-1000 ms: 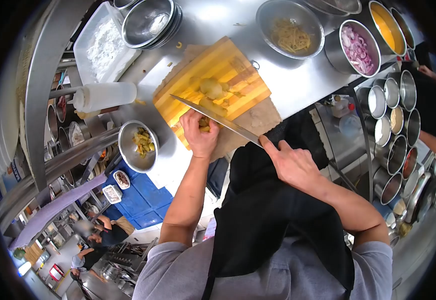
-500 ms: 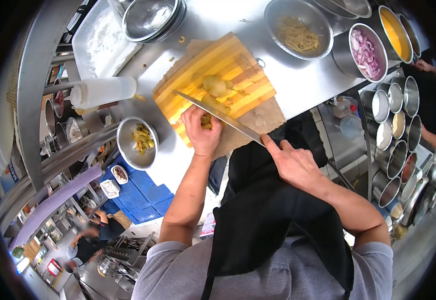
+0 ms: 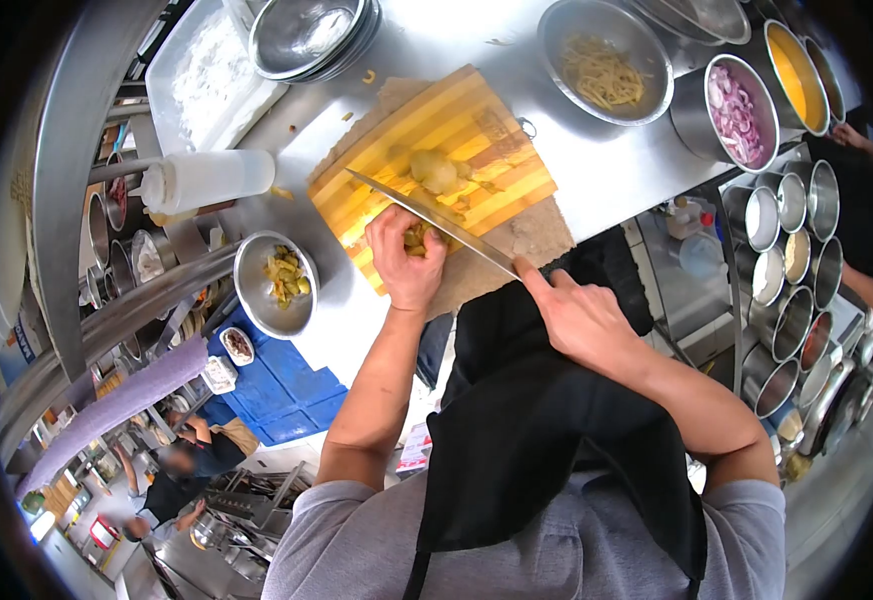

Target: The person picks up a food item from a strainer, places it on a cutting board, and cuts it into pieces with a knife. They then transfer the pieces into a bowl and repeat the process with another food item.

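Note:
A long knife point(image 3: 442, 225) lies across the striped wooden cutting board point(image 3: 477, 110), its tip toward the board's left side. My right hand point(image 3: 582, 315) is closed round its handle at the board's lower right. Curled fingers of my left hand point(image 3: 405, 258) press greenish-yellow pickle pieces point(image 3: 417, 238) on the board, right beside the blade. Beyond the blade lie more pickle slices point(image 3: 437, 172). Left of the board, a steel bowl point(image 3: 298, 312) holds cut pickle pieces point(image 3: 286, 277). Brown cloth or paper point(image 3: 537, 232) shows under the board.
A squeeze bottle point(image 3: 212, 180) and stacked bowls point(image 3: 307, 40) stand left. Bowls of pale strips point(image 3: 605, 75), sliced red onion point(image 3: 737, 115) and orange liquid point(image 3: 795, 75) are at upper right. A co-worker's arm shows at the right edge; other people are at lower left.
My right hand and the knife have shifted slightly up and left, the blade now nearer my left fingers. My left hand has barely moved. People at lower left have changed posture.

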`<state>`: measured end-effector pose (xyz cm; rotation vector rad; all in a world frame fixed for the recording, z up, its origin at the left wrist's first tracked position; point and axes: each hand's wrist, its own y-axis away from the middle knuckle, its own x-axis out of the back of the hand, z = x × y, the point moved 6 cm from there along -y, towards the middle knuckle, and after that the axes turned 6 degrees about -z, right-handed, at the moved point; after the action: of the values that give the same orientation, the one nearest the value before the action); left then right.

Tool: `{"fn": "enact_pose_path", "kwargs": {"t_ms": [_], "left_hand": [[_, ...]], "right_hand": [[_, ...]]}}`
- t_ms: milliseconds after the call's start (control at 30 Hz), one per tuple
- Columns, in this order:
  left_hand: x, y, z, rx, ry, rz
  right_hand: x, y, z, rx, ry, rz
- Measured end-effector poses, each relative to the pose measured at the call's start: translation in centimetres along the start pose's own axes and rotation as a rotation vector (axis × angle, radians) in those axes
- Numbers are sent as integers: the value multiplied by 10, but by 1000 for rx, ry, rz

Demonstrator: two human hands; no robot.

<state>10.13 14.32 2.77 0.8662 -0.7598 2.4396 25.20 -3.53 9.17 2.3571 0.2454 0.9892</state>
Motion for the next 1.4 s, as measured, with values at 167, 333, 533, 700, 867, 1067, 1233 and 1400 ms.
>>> {"fn": "enact_pose_path", "kwargs": {"t_ms": [167,333,533,700,867,1067,1233,1400], "left_hand": [[0,2,-4,25,29,-5],[0,1,-4,35,44,-18],[1,0,-3,-16,45,3],[0,2,-1,-31,17,6],[0,2,-1,-50,12,15],[21,-9,9,91,163,24],[63,-62,44,-94,23,-35],[36,-101,66,-357,-260,-463]], "right_hand": [[-4,25,10,-47,35,-60],[-5,-4,3,-29,13,-40],[-8,-72,-18,82,19,69],[-2,-72,-21,72,56,117],[-9,-102,29,126,-177,-90],[17,-95,34,-14,-500,-313],[34,-65,5,9,-8,39],[39,-61,1,8,35,73]]}}
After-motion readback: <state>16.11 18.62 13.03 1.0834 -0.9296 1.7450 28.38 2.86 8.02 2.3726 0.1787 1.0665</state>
